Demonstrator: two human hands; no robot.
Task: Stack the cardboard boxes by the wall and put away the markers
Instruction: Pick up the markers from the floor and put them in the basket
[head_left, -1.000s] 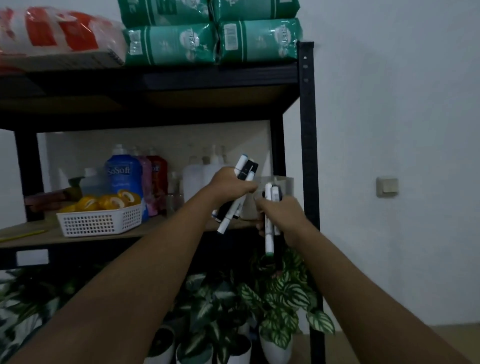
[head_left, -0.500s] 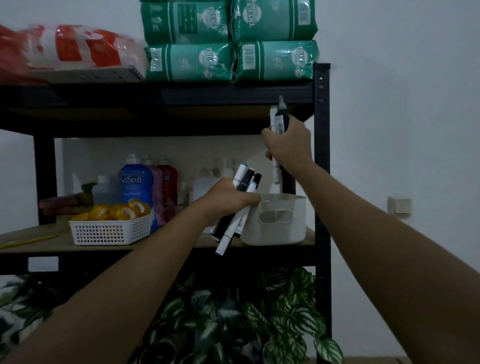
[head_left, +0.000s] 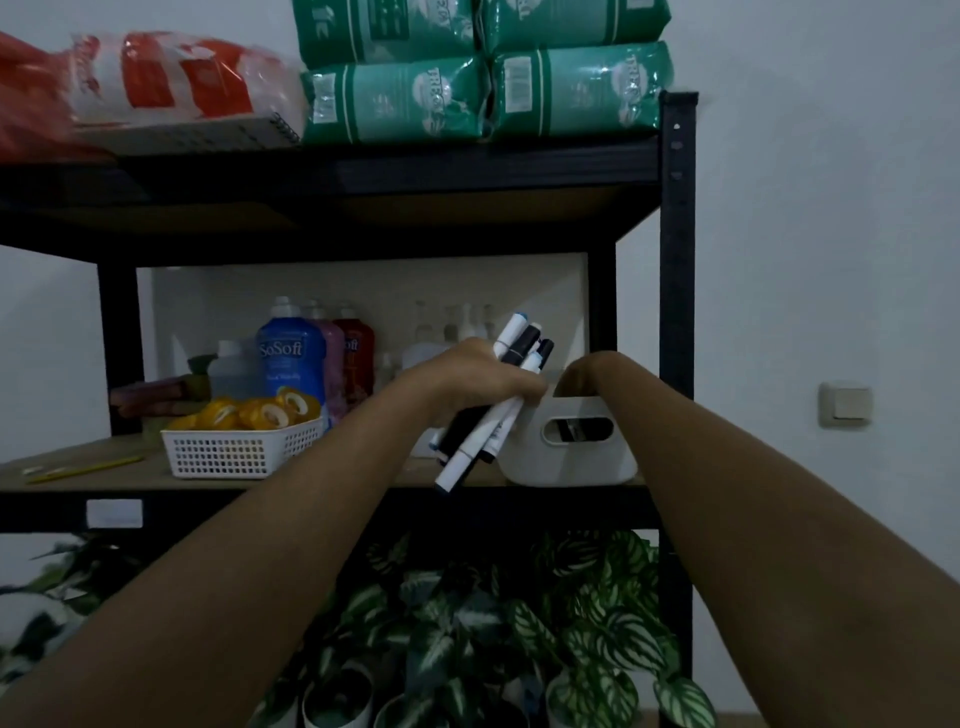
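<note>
Several markers (head_left: 498, 400) in left hand (head_left: 467, 379) beside white bin (head_left: 571, 457).

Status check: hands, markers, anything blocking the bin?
Left hand gripping a bundle of markers. Right hand dipped into the white bin, fingers hidden. Nothing blocking the bin's opening.

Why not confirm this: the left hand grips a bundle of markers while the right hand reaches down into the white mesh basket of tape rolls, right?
Not quite. In the head view the right hand dips into the white handled bin, not the mesh basket of tape rolls. The left hand does grip the bundle of markers.
</note>
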